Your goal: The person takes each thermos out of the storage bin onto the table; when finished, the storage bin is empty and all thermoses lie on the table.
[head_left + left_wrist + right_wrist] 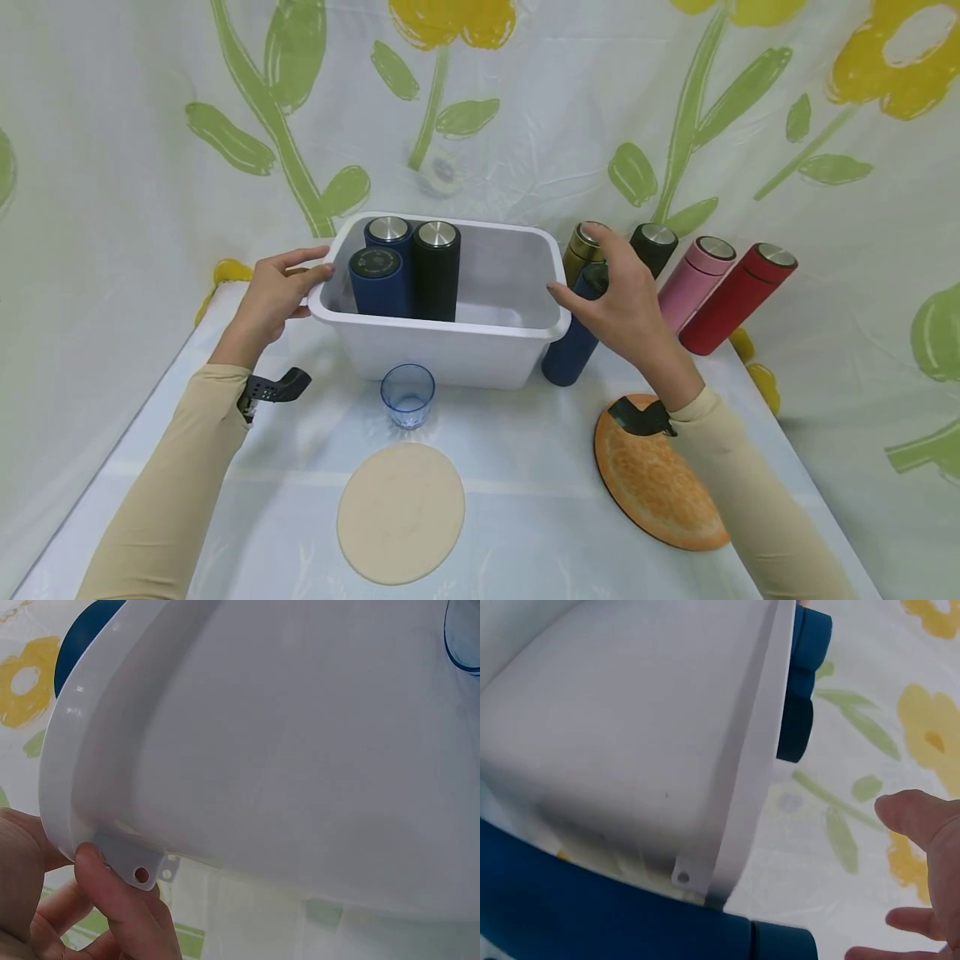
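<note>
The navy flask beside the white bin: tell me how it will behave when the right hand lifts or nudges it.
The navy flask stands tall and narrow, so a sideways nudge would probably tip it. Once down, its round body would likely roll. It looks rigid, so the right hand shouldn't deform it; its matte-looking surface probably grips fairly well.

Left hand (273, 296): arm in beige sleeve extended forward, fingers lightly curled, thumb pointing right. Right hand (622, 300): arm extended forward, raised, fingers spread and relaxed, palm down, holding nothing.
</note>
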Available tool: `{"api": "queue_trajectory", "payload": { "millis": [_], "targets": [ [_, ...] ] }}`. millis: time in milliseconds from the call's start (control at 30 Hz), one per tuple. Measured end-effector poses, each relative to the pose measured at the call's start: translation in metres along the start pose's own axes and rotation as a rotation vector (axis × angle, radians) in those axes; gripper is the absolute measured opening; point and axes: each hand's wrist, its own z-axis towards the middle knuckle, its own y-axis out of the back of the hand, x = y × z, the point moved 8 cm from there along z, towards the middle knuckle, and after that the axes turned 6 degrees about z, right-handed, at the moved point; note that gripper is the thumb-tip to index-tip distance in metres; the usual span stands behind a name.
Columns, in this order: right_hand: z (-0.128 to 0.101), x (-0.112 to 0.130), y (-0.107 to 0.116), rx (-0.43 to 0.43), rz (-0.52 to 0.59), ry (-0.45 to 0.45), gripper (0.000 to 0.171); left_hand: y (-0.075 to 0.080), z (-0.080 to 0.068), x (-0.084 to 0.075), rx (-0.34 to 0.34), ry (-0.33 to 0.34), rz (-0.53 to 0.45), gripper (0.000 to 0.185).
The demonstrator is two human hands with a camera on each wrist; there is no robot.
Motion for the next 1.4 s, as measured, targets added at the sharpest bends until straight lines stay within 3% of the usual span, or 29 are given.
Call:
{"api": "queue_trajectory", "payload": {
  "millis": [333, 900, 1200, 1400],
  "targets": [
    [0.004, 0.013, -0.019, 0.003, 0.024, 0.077, 0.078, -0.001, 0.0, -0.003, 0.001, 0.004, -0.011, 0.054],
    [0.005, 0.013, -0.029, -0.011, 0.054, 0.078, 0.074, 0.001, 0.002, -0.013, -0.001, -0.044, 0.061, 0.05],
    [0.01, 0.017, -0.035, 0.019, 0.068, 0.088, 0.074, 0.001, 0.005, -0.021, -0.007, -0.093, 0.095, 0.048],
    [0.016, 0.019, -0.044, 0.068, 0.069, 0.082, 0.075, 0.005, -0.001, -0.018, -0.01, -0.087, 0.09, 0.049]
  ]
}}
